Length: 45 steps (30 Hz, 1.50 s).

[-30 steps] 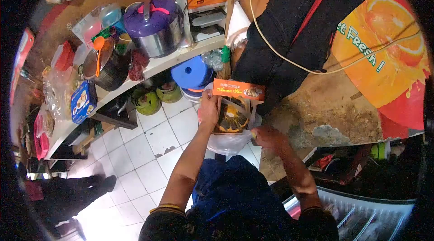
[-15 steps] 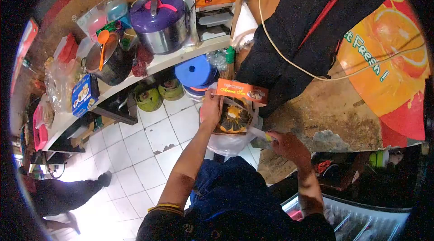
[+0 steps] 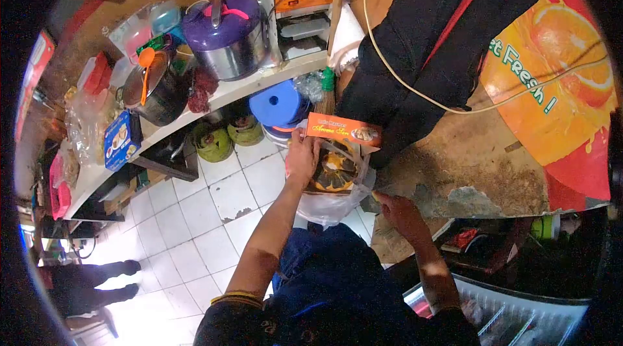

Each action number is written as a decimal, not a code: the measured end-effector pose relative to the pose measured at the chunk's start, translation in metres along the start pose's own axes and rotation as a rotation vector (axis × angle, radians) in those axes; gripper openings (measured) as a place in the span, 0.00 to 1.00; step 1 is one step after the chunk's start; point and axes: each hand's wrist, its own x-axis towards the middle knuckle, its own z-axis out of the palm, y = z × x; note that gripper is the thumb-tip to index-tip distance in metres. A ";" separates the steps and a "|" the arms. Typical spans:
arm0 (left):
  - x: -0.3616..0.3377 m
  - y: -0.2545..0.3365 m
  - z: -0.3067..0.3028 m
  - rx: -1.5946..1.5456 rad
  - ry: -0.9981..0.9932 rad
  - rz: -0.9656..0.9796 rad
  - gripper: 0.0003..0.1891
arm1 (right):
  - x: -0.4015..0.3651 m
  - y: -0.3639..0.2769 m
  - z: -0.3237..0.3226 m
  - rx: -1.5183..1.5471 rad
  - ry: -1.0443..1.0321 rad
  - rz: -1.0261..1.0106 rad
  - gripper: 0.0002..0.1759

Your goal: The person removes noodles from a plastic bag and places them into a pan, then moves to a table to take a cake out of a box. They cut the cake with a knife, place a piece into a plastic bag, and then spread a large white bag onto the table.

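Note:
An open cake box (image 3: 344,130) with an orange printed lid stands raised in front of me, a marbled ring cake (image 3: 336,171) inside it. Thin translucent plastic bag (image 3: 329,207) hangs around and below the box. My left hand (image 3: 302,158) is closed at the box's left edge, its fingertips by the lid and the bag's rim. To the lower right of the box, my right hand (image 3: 399,213) is closed, thumb and forefinger pinched together towards the bag. What it pinches is too small and blurred to make out.
On the left shelf stand a purple-lidded pot (image 3: 227,41), another pot with an orange spoon (image 3: 147,70) and a blue box (image 3: 122,140). Green gas cylinders (image 3: 214,144) sit below. Dark trousers (image 3: 415,41) lie over the worn right-hand table (image 3: 464,171). Another person's legs (image 3: 97,281) show lower left.
My right hand has moved slightly down and left; the pale strip with a yellow end beside it shows less clearly. My left hand stays at the box. The other person's legs have shifted.

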 end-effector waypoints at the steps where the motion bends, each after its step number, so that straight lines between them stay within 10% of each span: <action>1: 0.000 0.001 0.000 -0.001 0.000 0.000 0.12 | -0.001 0.002 0.001 0.000 0.000 0.001 0.23; 45: -0.002 0.001 0.006 0.008 0.120 0.087 0.12 | 0.042 0.012 0.020 -0.091 -0.173 0.005 0.22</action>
